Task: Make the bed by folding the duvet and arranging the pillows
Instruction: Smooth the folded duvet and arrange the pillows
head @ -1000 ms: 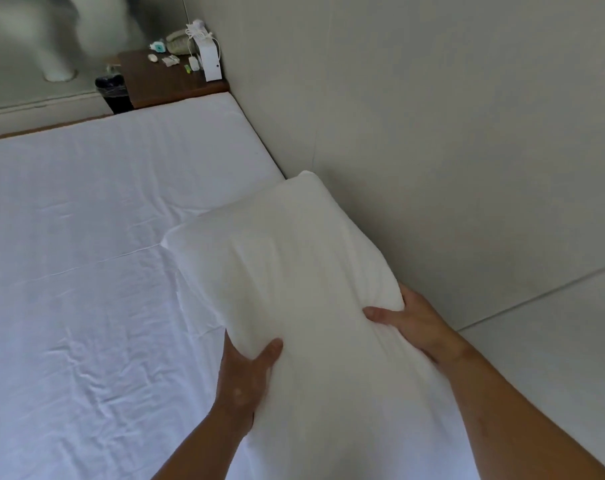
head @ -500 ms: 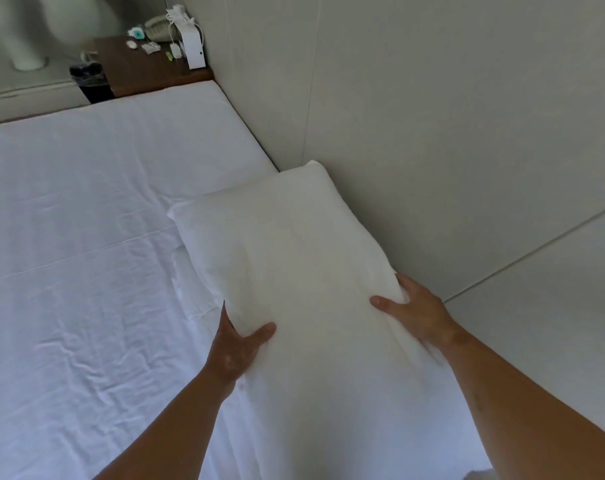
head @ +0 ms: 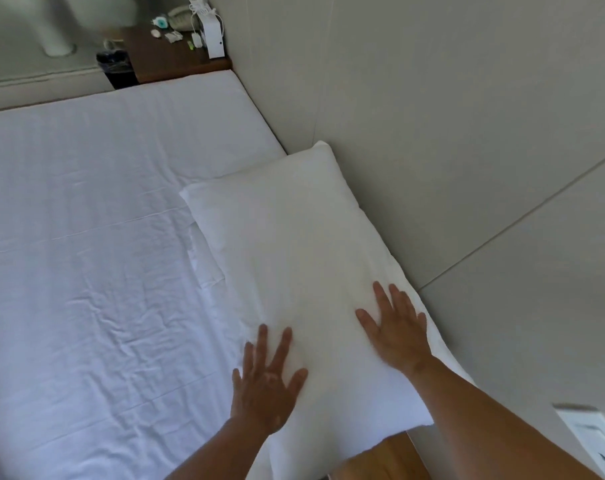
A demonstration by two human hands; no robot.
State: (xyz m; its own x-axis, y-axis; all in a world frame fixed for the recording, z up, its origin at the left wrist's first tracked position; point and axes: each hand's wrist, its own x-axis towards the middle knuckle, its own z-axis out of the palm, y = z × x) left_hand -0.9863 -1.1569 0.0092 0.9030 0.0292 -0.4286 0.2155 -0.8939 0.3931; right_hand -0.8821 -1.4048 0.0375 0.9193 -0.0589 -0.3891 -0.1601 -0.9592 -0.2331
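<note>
Up ahead I see a brown bedside table [head: 169, 65] against the grey wall [head: 432, 116]. A white box [head: 213, 39], a phone [head: 180, 20] and some small bits sit on it. A black bin [head: 118, 69] stands just beside it.

Pale panelled wall [head: 450, 116] ran along right side, thin seams crossing it. Dark wooden nightstand [head: 169, 60] stood in far corner, white box [head: 213, 38] on top. Black bin [head: 117, 69] just beside nightstand. White socket plate [head: 592, 441] sat at lower right.
</note>
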